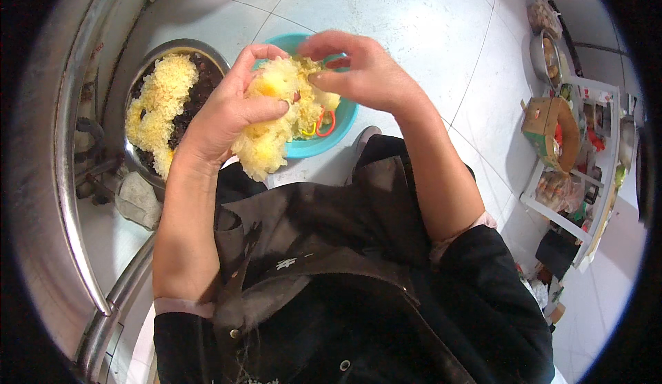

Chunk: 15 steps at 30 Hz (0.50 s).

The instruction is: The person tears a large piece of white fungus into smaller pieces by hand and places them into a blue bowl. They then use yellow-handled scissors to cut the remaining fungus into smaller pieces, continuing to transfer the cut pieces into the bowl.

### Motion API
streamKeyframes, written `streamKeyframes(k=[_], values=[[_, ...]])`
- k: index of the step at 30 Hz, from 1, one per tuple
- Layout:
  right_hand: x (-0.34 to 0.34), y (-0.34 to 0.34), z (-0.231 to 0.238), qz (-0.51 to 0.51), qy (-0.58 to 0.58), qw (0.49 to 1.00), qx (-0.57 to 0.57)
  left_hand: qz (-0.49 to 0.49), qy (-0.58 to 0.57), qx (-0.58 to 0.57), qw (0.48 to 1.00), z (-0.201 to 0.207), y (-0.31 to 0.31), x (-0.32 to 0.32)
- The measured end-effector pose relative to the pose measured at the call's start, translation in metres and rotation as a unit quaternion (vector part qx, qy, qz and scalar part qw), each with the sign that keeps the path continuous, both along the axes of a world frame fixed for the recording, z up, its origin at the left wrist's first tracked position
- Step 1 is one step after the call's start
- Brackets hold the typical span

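My left hand point(238, 104) is closed around a large, ruffled, pale-yellow clump of snow fungus point(265, 139), with the thumb pressed across its front. Facing it, my right hand point(369, 73) has its fingers curved and apart, thumb tip at the edge of the fungus. Both hands are above a turquoise basin point(349, 120). More yellowish fungus shows in the basin, partly hidden by the hands. Red-and-yellow-handled scissors point(327, 123) lie at its right side; their blades are hidden. To the left, a metal bowl point(219, 54) holds pale-yellow fungus pieces point(162, 94) beside dark, wrinkled pieces point(201, 87).
A curved metal rail point(69, 177) runs along the left edge, with a grey stone-like lump point(138, 199) near the bowl. On the right stands a white rack point(558, 215) with a cardboard box point(549, 132) and bagged goods. Beyond it, another metal bowl point(545, 58) sits by the wall.
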State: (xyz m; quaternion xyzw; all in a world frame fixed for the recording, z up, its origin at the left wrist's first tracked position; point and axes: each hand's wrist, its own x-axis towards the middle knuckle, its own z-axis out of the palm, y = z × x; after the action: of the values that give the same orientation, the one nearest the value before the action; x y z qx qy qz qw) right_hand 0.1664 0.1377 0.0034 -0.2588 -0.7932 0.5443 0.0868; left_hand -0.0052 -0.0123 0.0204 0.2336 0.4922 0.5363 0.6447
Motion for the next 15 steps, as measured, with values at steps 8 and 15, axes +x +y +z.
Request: streamKeyframes(k=[8,15], values=[[-0.009,-0.017,0.009,0.115,0.142,0.982,0.04,-0.06,0.039,-0.015,0.997,0.0,-0.001,0.0],[-0.011,-0.022,0.009,0.078,0.106,0.991,0.032,-0.076,0.038,-0.021,0.996,-0.002,-0.001,0.003]])
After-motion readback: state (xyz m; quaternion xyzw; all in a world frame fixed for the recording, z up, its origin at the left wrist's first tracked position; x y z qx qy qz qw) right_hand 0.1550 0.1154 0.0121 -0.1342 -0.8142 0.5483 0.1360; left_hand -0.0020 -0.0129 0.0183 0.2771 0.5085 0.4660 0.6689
